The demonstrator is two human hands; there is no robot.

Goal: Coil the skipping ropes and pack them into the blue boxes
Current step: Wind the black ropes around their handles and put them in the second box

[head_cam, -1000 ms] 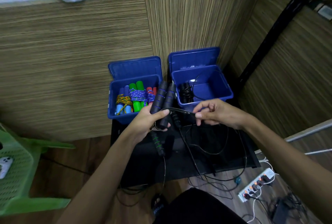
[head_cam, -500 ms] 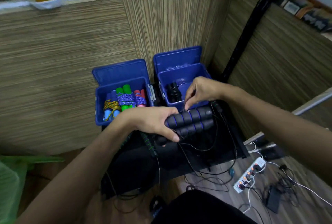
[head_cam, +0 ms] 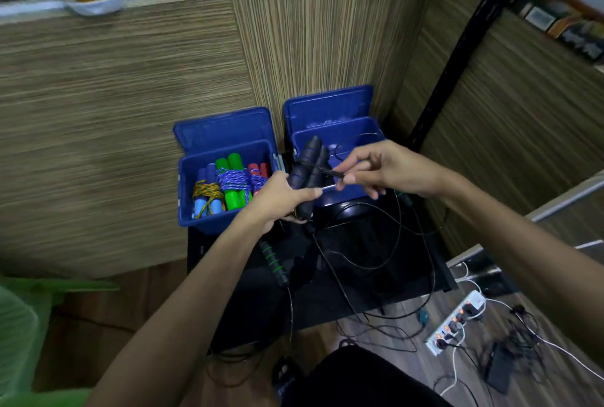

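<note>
Skipping-rope handles (head_cam: 309,174), the black pair, are up in my left hand (head_cam: 277,199) right now, fingers wrapped round their lower ends so they stand tilted in front of the right blue box (head_cam: 359,142). My right hand (head_cam: 389,168) is pinching the thin black cord (head_cam: 330,172) between thumb and fingertips, just beside the handles. The rest of that cord hangs down and loops loose across the black table (head_cam: 376,263). Another handle with green rings (head_cam: 274,263) lies on the table below my left wrist. Over in the left blue box (head_cam: 186,191), coiled ropes sit packed side by side: blue, green and red handles, bound with yellow and purple cord. Both lids stand open against the wooden partition (head_cam: 130,106).
</note>
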